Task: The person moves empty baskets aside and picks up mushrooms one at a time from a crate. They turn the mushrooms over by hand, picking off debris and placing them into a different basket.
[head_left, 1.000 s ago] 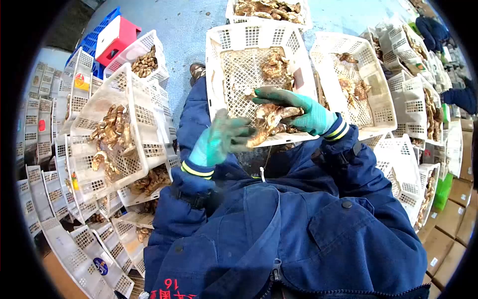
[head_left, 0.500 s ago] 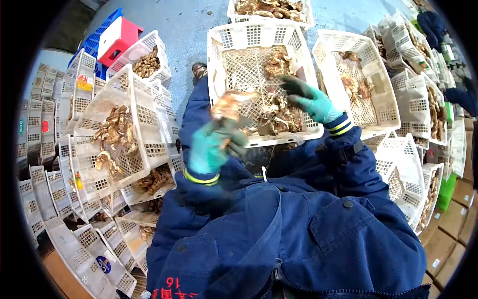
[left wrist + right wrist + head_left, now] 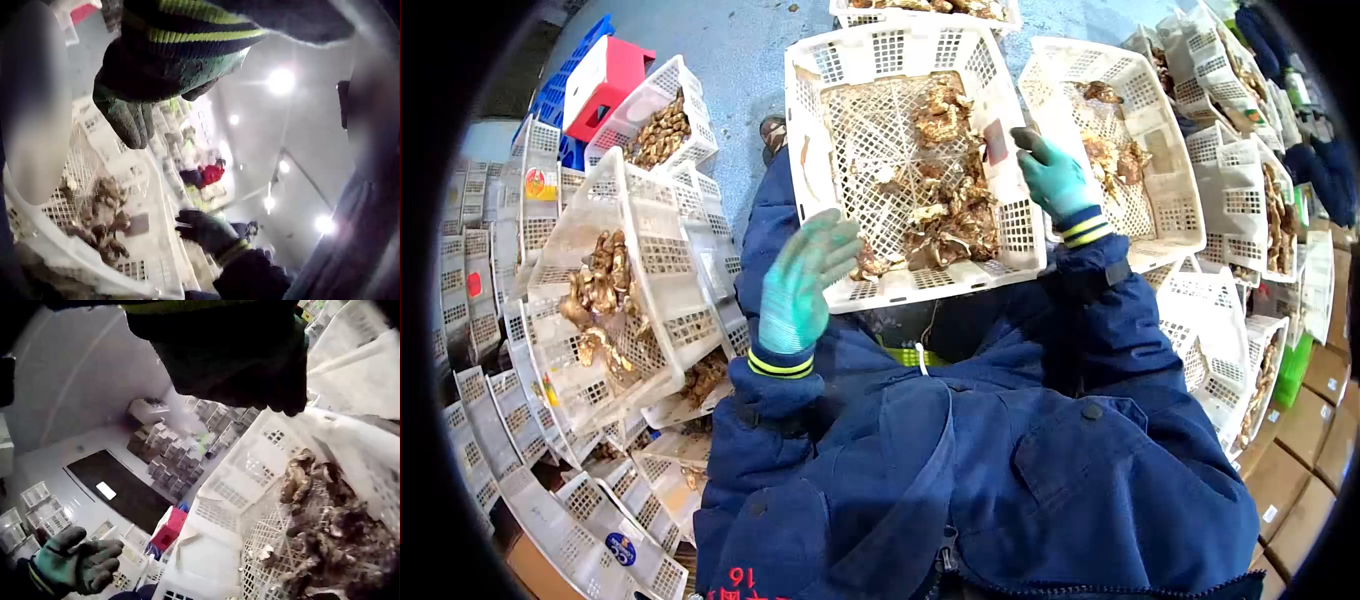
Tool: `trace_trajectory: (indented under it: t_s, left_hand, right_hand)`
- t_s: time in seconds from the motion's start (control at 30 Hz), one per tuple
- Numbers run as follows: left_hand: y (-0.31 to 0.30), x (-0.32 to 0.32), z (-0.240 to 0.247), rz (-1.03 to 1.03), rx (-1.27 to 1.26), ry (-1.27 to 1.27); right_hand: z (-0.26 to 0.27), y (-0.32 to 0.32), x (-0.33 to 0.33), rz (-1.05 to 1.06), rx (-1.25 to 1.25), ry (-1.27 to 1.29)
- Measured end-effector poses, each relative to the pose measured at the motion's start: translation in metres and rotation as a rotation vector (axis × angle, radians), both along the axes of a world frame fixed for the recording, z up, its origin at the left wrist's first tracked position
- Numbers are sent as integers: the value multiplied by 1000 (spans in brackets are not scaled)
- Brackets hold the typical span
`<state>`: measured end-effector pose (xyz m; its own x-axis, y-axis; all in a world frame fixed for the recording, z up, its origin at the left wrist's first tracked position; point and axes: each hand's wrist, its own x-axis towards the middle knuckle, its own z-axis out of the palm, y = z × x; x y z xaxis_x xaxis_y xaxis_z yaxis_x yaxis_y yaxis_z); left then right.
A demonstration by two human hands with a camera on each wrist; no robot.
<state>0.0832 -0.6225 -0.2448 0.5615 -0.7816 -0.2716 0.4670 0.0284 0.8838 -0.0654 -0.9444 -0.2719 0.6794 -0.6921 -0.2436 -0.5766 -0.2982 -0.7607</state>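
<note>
The white perforated crate (image 3: pixel 920 290) in front of me holds clumps of brown mushrooms (image 3: pixel 950 225), mostly along its right side and near edge. My left hand (image 3: pixel 808 275), in a green-and-grey glove, is at the crate's near left corner with fingers extended and nothing in them. Over the crate's right rim is my gloved right hand (image 3: pixel 1052 178), its fingers loosely bent and holding nothing. In the right wrist view the left hand (image 3: pixel 81 562) shows its palm, fingers spread. The left wrist view shows the right hand (image 3: pixel 209 231) beyond the crate.
A tilted crate (image 3: pixel 665 270) with mushrooms (image 3: pixel 605 290) stands on my left, on other stacked crates. Another mushroom crate (image 3: pixel 1185 215) sits to my right. A red and white stool (image 3: pixel 605 88) is at the far left. Cardboard boxes (image 3: pixel 1290 450) line the right side.
A mushroom was in my right hand, then in my left; now both hands hold none. My right hand has moved right, from above the mushrooms to the crate's rim.
</note>
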Motion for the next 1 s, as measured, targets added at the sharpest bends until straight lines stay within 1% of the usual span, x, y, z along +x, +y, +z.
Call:
trace_trajectory:
  t_s: [0.03, 0.07, 0.1, 0.13, 0.2, 0.23, 0.27, 0.3, 0.37, 0.4, 0.43, 0.5, 0.53, 0.57, 0.63, 0.67, 0.7, 0.73, 0.77, 0.83, 0.87, 0.9, 0.97, 1.0]
  left_hand:
    - [-11, -6, 1, 0, 118, 39]
    - [-15, -8, -5, -38, 57, 113]
    - [-17, -10, -16, -72, -4, 188]
    - [-19, -16, -25, -78, 64, 199]
    - [-20, -21, -38, -110, 192, 264]
    - [-21, -22, -41, -138, 251, 315]
    - [-23, -23, -37, -157, 275, 330]
    - [-24, -22, -36, -179, 299, 343]
    - [-24, -18, -40, -182, 302, 344]
    - [-21, -18, -39, -169, 220, 314]
    - [-21, -16, -42, -172, 220, 320]
    - [-23, -15, -52, -184, 218, 336]
    - [-25, -15, -55, -167, 239, 354]
    - [-26, -14, -55, -143, 245, 359]
    - [-23, -10, -53, -94, 259, 367]
    - [-19, -7, -48, -129, 196, 225]
    - [-15, -7, -58, -63, 78, 101]
    - [-3, 6, -104, -40, -253, 478]
    - [-1, 7, -102, 36, -210, 381]
    - [-5, 3, -88, 161, -19, 154]
    - [-7, -1, -82, 207, 41, 72]
    - [-10, -7, -66, 246, 70, -49]
    - [-13, -8, -29, 291, 210, 102]
    - [-8, -8, -31, 275, 176, 74]
  right_hand:
    - [-7, -8, 15, 45, 38, 39]
    - [-39, -23, 31, 131, -53, 60]
    - [-39, -17, 52, 221, -143, 81]
    - [-33, -22, 67, 215, 157, 298]
    - [-131, -62, 96, 288, 57, 329]
    - [-139, -60, 109, 178, 133, 354]
    - [-125, -55, 124, 193, 132, 476]
    - [-148, -56, 129, 181, 44, 431]
    - [-160, -34, 128, 243, -291, 285]
    - [-148, -21, 134, 302, -359, 409]
    - [-105, -2, 139, 391, -267, 491]
    - [-121, 9, 132, 379, -234, 399]
    - [-129, 18, 126, 390, -410, 376]
    - [-126, 22, 123, 416, -416, 339]
    - [-115, 28, 113, 408, -340, 66]
    - [-111, 29, 106, 408, 14, -55]
    - [-88, 40, 97, 386, 293, -262]
    - [-66, 46, 88, 389, 520, -287]
    - [-50, 51, 78, 388, 746, -311]
    - [-30, 73, 66, 396, 887, -273]
    - [-25, 78, 62, 527, 766, -293]
    - [-29, 77, 60, 675, 444, -329]
    - [-34, 47, 57, 602, 388, -351]
    - [-45, 20, 61, 450, 447, -357]
